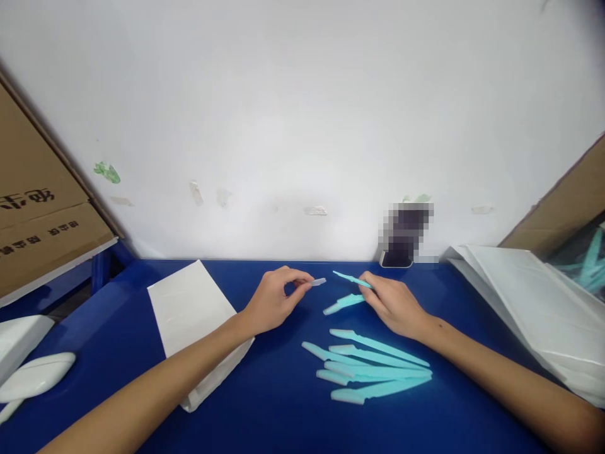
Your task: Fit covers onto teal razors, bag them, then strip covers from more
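Left hand (271,302) pinches a clear cap (319,282); right hand (394,306) clamps an uncapped teal razor (352,279). Capped razors (378,366), seemingly finished, lie piled at six o'clock.

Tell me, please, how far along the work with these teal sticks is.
A fan of capped sticks lies on the table, apparently finished. In hand: the left hand pinches a clear cap, the right hand holds a bare stick. Left, seemingly: more teal pieces in the box at right.

Packing workshop: blue bench (265,416), cardboard cartons (42,214), white bags (189,309).
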A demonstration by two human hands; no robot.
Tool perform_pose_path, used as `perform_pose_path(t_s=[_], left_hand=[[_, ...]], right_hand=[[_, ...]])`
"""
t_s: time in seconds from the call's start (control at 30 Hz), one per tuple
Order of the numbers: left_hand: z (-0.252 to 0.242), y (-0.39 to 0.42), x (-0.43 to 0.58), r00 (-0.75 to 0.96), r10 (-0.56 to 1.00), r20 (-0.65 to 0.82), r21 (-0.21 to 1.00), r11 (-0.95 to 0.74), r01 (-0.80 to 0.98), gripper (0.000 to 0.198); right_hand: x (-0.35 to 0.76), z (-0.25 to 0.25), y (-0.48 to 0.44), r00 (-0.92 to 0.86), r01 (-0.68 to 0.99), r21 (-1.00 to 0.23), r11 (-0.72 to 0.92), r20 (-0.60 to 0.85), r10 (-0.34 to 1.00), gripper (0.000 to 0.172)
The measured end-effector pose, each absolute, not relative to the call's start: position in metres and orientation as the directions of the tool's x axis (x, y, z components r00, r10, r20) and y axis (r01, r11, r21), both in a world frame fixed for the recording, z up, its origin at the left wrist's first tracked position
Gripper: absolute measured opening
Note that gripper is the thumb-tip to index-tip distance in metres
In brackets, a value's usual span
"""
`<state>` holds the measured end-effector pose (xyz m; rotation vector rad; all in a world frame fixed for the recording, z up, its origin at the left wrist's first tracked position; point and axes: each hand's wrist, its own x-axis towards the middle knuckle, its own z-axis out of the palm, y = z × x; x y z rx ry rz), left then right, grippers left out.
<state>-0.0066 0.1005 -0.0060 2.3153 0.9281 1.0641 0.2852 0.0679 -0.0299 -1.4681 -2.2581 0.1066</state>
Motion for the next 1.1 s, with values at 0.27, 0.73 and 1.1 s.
perform_pose_path(t_s=[0.27,0.73,1.1], left_hand=[[-0.006,0.094,0.014,0.442,0.84,0.314,0.809,-0.48,0.338,0.022],[-0.02,0.099,0.015,0.48,0.837,0.264,0.909,-0.383,0.167,0.033],[-0.019,0.097,0.015,0.48,0.846,0.232,0.937,-0.328,0.124,0.035]], right_hand=[[0.284,-0.033,0.066,-0.262,0.89,-0.215,0.402,0.481,0.837,0.027],[0.276,-0.03,0.07,-0.274,0.878,-0.248,0.41,0.443,0.854,0.034],[0.276,-0.03,0.07,-0.285,0.88,-0.223,0.419,0.46,0.841,0.032]])
